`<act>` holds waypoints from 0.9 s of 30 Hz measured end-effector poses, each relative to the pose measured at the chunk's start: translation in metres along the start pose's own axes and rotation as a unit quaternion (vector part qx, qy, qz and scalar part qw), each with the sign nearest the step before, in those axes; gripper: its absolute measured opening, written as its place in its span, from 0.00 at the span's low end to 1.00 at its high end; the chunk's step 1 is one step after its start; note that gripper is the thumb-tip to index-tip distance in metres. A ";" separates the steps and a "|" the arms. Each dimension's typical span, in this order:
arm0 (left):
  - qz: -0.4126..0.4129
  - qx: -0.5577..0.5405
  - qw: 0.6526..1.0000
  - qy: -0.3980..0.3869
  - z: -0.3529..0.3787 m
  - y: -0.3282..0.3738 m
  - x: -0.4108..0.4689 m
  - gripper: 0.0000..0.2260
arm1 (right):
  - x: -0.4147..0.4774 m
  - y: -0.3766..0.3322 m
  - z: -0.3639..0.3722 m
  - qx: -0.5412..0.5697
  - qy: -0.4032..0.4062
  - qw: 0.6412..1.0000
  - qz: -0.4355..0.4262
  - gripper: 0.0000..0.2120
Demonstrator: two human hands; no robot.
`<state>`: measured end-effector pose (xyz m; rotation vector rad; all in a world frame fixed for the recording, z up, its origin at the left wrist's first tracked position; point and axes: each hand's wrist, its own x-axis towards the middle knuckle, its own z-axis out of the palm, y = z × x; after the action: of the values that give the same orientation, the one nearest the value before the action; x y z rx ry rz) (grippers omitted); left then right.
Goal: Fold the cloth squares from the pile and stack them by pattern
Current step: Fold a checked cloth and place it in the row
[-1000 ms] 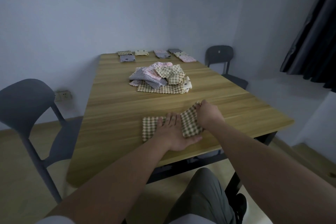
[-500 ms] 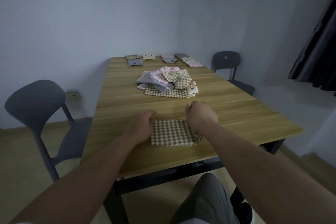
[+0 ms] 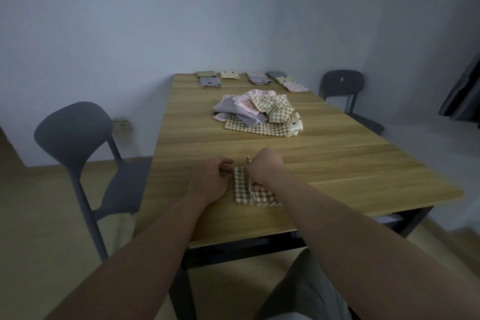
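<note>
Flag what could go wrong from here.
The checked cloth is bunched in the right hand, a corner poking up: the fold may set crooked. It lies near the front edge of the table and could slip off. The checked stack sits at the far end beyond the pile; reaching over might drag loose squares.

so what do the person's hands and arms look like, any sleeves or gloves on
The left hand and right hand are bare, and so is everything behind them down to the frame's edge. There are no sleeves or gloves, and no watch, ring or band that this dim light shows. A grey trouser leg shows below.
</note>
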<state>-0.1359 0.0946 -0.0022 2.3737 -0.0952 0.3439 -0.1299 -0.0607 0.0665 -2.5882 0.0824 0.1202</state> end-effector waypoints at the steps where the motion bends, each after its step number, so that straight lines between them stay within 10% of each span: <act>1: 0.000 -0.003 1.000 -0.002 0.000 -0.001 0.000 0.15 | -0.001 -0.001 0.002 0.010 -0.001 1.000 0.004 0.13; 15: 0.001 -0.055 0.998 0.019 0.006 -0.005 0.003 0.10 | -0.003 0.005 0.011 0.111 -0.052 0.992 -0.002 0.14; 22: 0.166 0.074 0.983 -0.032 0.006 0.010 -0.011 0.21 | -0.006 0.033 -0.004 0.008 0.105 0.989 -0.100 0.19; 27: 0.181 0.185 0.959 -0.118 0.010 0.010 -0.009 0.23 | -0.002 0.064 0.009 -0.166 -0.001 0.982 -0.087 0.20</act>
<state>-0.1435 0.0797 -0.0051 2.7606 -0.6333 0.2643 -0.1377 -0.1103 0.0264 -2.9131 -0.1804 0.0777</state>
